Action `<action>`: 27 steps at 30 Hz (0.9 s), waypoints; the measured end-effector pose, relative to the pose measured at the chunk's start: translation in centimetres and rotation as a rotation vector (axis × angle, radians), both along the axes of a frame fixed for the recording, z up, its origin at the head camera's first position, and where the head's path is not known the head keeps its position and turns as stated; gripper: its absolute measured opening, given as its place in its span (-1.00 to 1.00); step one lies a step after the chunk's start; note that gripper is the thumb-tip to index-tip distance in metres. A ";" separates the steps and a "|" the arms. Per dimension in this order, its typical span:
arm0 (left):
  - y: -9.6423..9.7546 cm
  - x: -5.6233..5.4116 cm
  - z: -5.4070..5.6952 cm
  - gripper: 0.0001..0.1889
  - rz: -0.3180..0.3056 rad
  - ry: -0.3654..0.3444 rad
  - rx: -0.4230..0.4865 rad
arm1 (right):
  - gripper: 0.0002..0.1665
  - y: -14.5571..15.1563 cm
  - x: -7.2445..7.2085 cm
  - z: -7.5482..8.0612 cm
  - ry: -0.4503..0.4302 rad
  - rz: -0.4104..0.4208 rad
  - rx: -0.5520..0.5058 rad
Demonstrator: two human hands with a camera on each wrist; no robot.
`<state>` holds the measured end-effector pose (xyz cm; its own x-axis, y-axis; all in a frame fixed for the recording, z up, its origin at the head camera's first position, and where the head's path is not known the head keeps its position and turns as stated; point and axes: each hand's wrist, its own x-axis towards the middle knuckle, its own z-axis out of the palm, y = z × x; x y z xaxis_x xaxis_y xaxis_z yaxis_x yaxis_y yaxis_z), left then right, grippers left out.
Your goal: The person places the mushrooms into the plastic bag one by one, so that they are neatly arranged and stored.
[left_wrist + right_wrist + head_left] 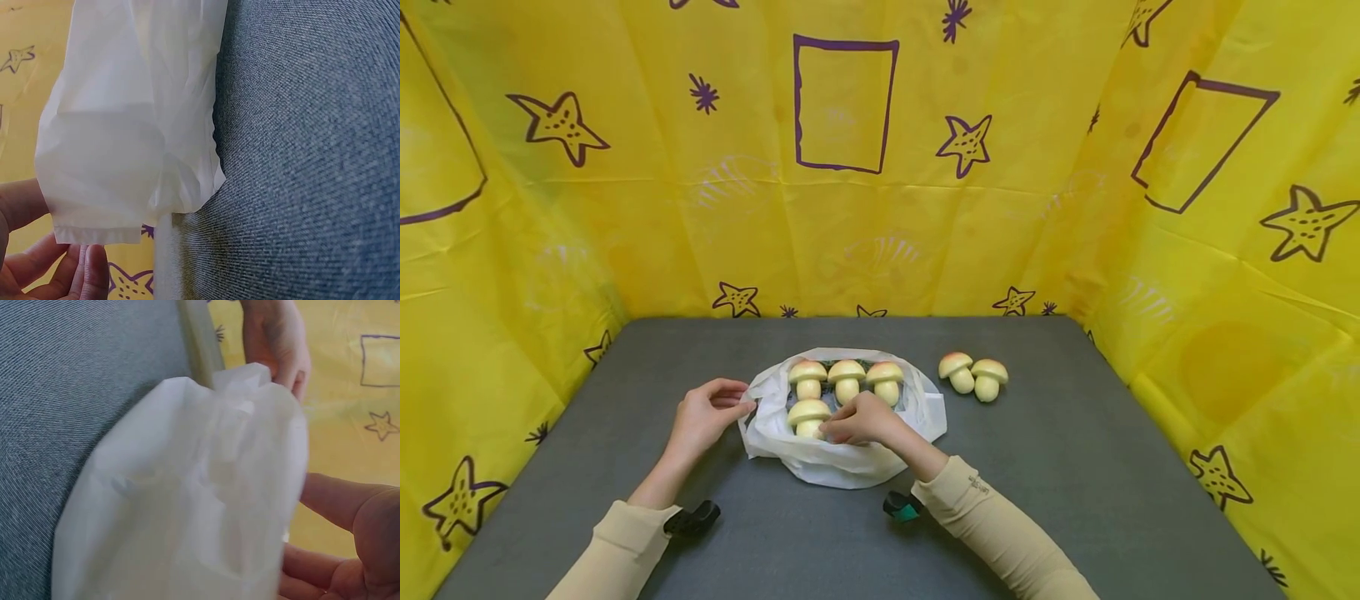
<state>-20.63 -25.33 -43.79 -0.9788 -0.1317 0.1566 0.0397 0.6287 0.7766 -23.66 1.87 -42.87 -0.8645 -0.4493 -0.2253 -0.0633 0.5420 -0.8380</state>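
My sleeves [1007, 533] nearest. Left hand [703, 419], fingers loosely parted at bag [842, 473] rim; right hand [868, 418] at front mushroom [808, 409], grip I can't tell: bag hides tips at wrist. Head view alone shows four mushrooms [846, 370] bagged, a pair [989, 369] outside.

Draped booth [1037, 75] — yellow cloth [842, 217] (star-printed)

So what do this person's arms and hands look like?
The left hand and right hand wear no gloves. The left sleeve and right sleeve are beige with wide cuffs; the right has a small dark marking. A black device shows by the left cuff, and another with a green patch by the right.
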 end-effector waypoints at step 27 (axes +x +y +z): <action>-0.1 0.1 -0.2 -0.62 -0.001 0.003 -0.005 | -0.58 5.9 -1.1 3.6 0.031 -0.097 -0.144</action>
<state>-20.56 -25.42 -43.95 -0.9785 -0.1299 0.1603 0.0427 0.6327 0.7733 -24.75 7.76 -39.31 -0.9109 -0.3890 -0.1374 -0.0433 0.4214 -0.9058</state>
